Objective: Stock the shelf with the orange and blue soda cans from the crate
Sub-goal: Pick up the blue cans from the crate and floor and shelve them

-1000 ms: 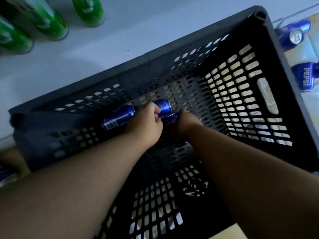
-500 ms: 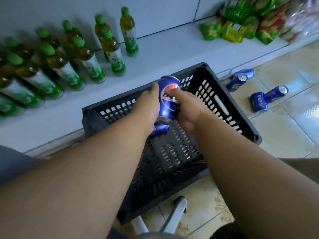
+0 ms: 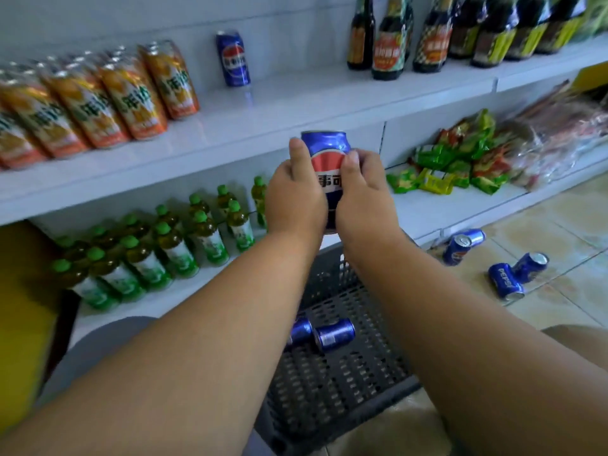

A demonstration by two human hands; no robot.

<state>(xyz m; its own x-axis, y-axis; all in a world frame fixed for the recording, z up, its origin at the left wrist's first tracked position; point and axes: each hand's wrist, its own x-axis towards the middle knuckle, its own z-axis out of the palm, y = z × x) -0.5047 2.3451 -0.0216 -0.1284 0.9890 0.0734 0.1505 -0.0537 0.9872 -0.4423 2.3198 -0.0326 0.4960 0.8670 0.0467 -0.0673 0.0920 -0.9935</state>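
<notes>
A blue soda can (image 3: 326,159) stands upright in the air in front of the white shelf (image 3: 279,106), just below its front edge. My left hand (image 3: 293,195) grips its left side and my right hand (image 3: 362,189) grips its right side. One blue can (image 3: 233,59) stands on the shelf by the back wall. To its left stand several orange cans (image 3: 131,90) in rows. Below my arms the dark crate (image 3: 332,383) holds two blue cans (image 3: 334,334) lying on their sides.
Three blue cans (image 3: 505,279) lie on the tiled floor at the right. Green-capped bottles (image 3: 171,245) fill the bottom shelf's left, snack packets (image 3: 457,166) its right. Dark bottles (image 3: 437,31) stand on the upper shelf's right. A yellow object (image 3: 23,307) stands at the left.
Both hands lifted a blue can out of the crate and raised it upright to the level of the middle shelf. The view swung up from the crate to the shelves.
</notes>
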